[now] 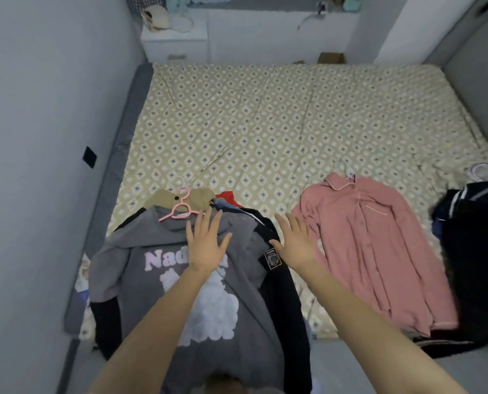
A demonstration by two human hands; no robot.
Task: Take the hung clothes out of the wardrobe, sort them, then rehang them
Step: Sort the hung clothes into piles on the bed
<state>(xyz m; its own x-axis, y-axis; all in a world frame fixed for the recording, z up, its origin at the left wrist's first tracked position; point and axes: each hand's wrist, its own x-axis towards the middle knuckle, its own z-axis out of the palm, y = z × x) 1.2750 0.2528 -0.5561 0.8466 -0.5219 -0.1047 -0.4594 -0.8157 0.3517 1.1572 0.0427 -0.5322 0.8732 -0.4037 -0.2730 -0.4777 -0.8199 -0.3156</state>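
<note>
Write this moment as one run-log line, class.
left hand: open, over grey printed hoodie | right hand: open, beside pink buttoned shirt | surface: diamond-patterned bed sheet

On the chest of the grey hooded sweatshirt [251, 302], which lies on top of the pile, we can read only "Nad" in puffy pale-lilac letters (the rest of the word is hidden behind the left hand [206, 248]). A small square patch with an orange border [273, 258], sewn on the black garment [282, 297] beside it, carries a round emblem and fine print too small for us to read.
</note>
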